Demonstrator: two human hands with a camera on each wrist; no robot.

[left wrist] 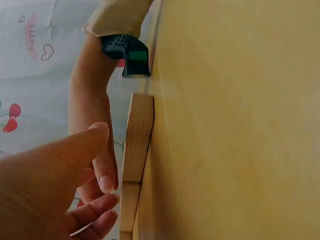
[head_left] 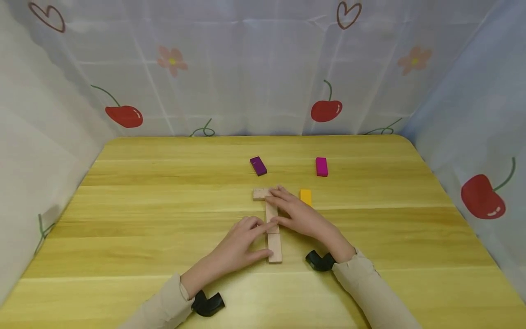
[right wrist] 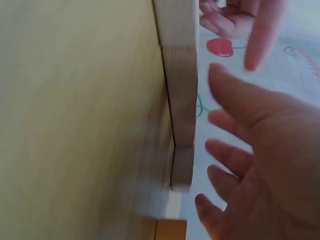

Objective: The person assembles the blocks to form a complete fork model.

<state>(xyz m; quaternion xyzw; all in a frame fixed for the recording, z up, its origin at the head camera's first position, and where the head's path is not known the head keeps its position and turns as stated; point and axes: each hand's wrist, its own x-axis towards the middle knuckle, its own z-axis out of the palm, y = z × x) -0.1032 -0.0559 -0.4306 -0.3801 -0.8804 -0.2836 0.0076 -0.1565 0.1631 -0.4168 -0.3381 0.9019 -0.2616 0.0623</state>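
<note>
Plain wooden blocks form a T lying flat on the table: a near block (head_left: pixel 275 250), a middle block (head_left: pixel 271 211) end to end with it, and a far block (head_left: pixel 260 194) set crosswise. My left hand (head_left: pixel 240 244) reaches in from the left, its thumb over the near block and its index finger over the joint. From the right, my right hand (head_left: pixel 302 214) spreads its fingers over the middle and far blocks, covering the far one's right part. In both wrist views the fingers are loosely extended beside the block tops, gripping nothing.
A yellow block (head_left: pixel 305 196) lies just beyond the right hand, partly hidden by it. Farther back are a purple block (head_left: pixel 258 166) and a magenta block (head_left: pixel 322 167). A patterned curtain (head_left: pixel 255 68) hangs behind the wooden table (head_left: pixel 144 228).
</note>
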